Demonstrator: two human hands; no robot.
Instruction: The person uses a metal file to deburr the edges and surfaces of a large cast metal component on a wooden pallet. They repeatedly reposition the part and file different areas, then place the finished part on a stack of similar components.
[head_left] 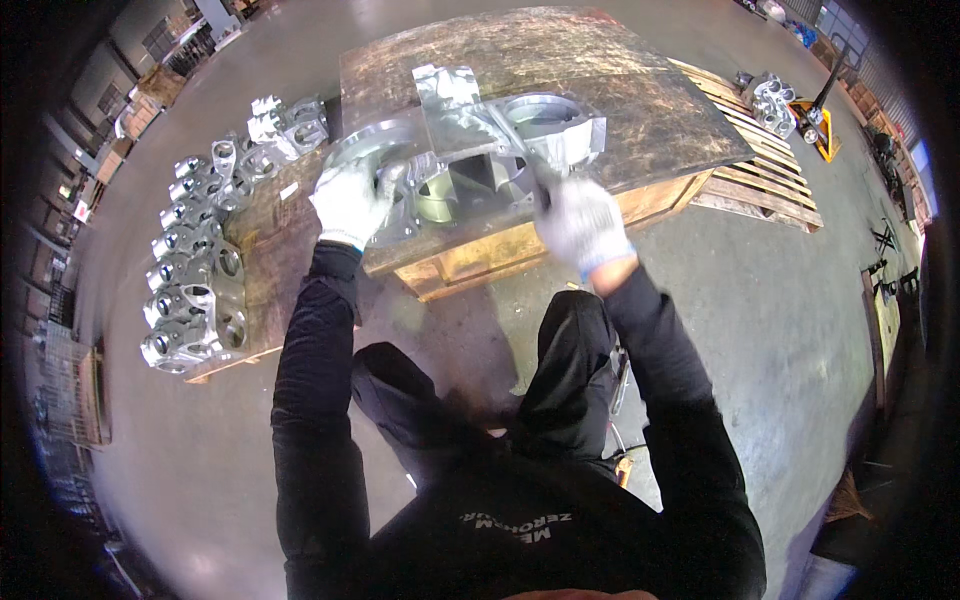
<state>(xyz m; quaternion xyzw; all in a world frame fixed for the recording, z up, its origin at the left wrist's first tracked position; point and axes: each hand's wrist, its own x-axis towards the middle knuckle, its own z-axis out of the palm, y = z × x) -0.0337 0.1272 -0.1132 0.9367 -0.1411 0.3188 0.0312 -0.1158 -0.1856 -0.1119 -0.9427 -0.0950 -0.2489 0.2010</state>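
- A large metal casting (470, 150) lies on a worn wooden desk (620, 90), close to the desk's near edge. It is silvery, with round bored openings on its left and right and a flat block standing up in the middle.
- The left hand (350, 200), in a white work glove, rests on the left round part of the casting, fingers curled over its rim; it grips the casting there.
- The right hand (580, 220), also in a white glove with a blue cuff, sits at the near right side of the casting. It is closed around a thin dark tool (541, 190) whose tip meets the metal; the tool's kind is too blurred to tell.
- Both black sleeves reach up from the lower edge, and the person's dark trousers show below the desk's near edge.
- The desk stands on a yellowish wooden base (480, 255) on a grey concrete floor (780, 330).
- To the left, well apart from the hands, a row of similar shiny castings (195, 280) lies on a low wooden board, running from near to far.
- On the far right, a wooden pallet (760, 170) juts from behind the desk, and past it stands one more casting (772, 100) beside a yellow pallet truck (820, 125).
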